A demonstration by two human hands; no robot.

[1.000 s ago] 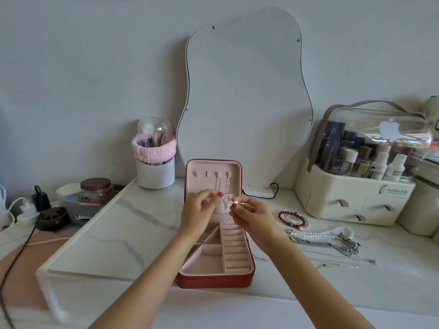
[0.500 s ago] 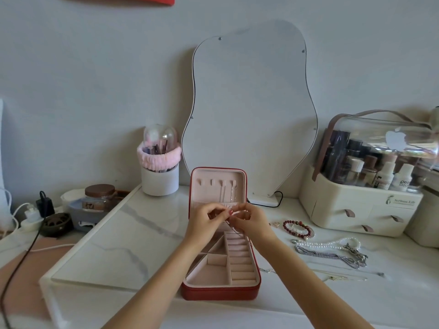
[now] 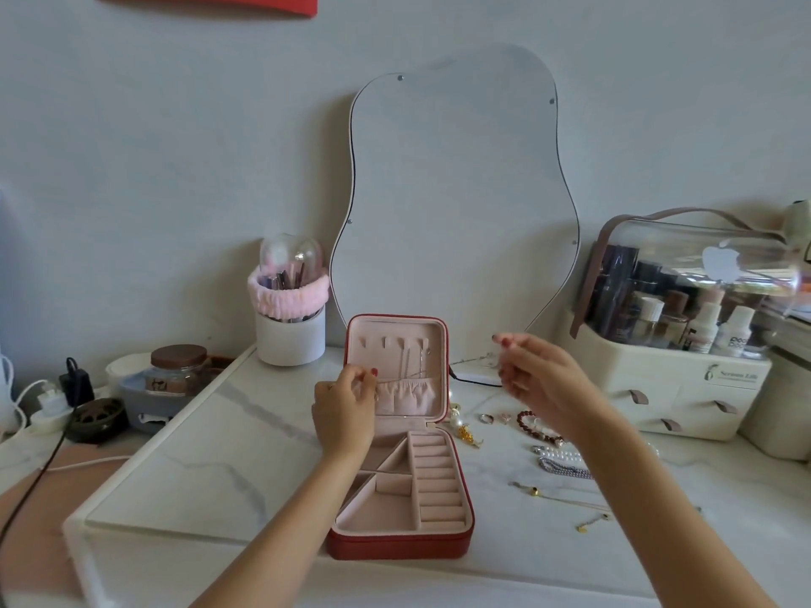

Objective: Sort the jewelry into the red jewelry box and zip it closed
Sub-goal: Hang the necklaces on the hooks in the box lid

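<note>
Left hand (image 3: 346, 399) pinches thin chain (image 3: 406, 376); right hand (image 3: 537, 379) lifted, fingers (image 3: 504, 344) curled.

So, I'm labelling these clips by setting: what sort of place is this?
Probably a dressing table at home: a wavy mirror leans on the wall, a makeup organizer holds bottles, and a brush holder stands beside the open jewelry box.

A wavy mirror (image 3: 456, 190) leans against the far wall between a brush cup (image 3: 290, 335) and a cosmetics organiser (image 3: 684, 379).
</note>
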